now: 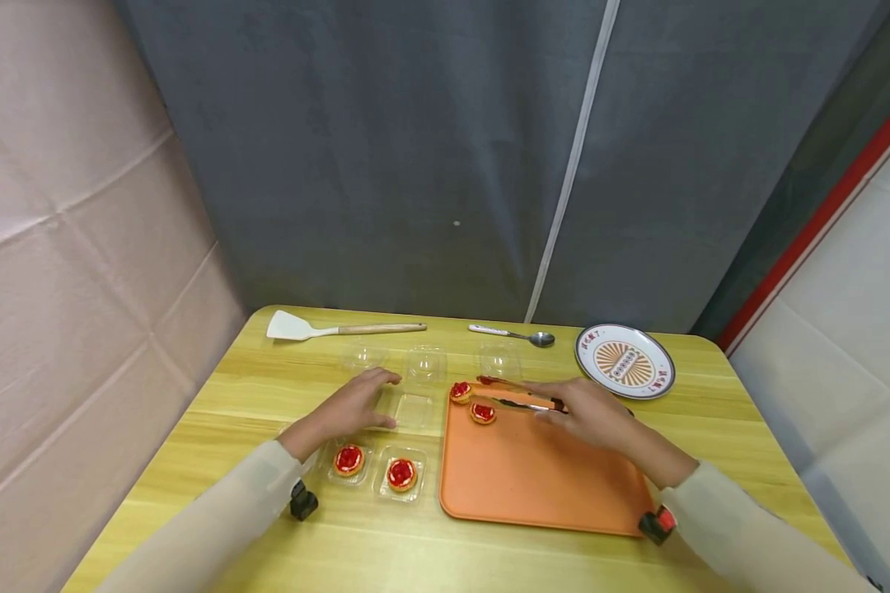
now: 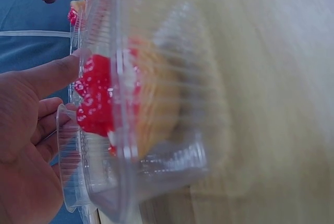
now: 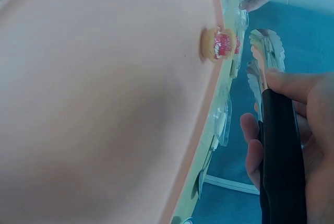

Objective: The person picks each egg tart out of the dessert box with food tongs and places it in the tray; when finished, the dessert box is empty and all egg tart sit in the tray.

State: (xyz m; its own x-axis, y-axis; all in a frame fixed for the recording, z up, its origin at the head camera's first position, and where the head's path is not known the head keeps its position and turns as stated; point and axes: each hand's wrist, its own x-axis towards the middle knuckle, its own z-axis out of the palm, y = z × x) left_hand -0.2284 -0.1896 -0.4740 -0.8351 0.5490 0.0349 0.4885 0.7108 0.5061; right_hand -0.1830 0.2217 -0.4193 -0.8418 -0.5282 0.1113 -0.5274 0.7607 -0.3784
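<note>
My right hand [image 1: 589, 412] grips metal tongs [image 3: 282, 151] by their black handles. The tongs' arms are spread above the far left corner of an orange tray [image 1: 541, 478], around two red-topped tarts [image 1: 483, 413] there. My left hand [image 1: 352, 405] is left of the tray, thumb and fingers apart, beside a clear plastic box [image 1: 414, 410]; whether it touches the box cannot be told. Nearer me, two other clear boxes [image 1: 382, 494] each hold a red-topped tart [image 1: 401, 474]. The left wrist view shows one boxed tart [image 2: 154, 98] close up.
Along the back lie a white spatula [image 1: 292, 327] with a wooden handle, a spoon [image 1: 540, 338] and a patterned plate [image 1: 625, 362]. Clear plastic lids or boxes [image 1: 425, 362] stand behind my left hand. A grey curtain [image 1: 415, 165] hangs behind the table.
</note>
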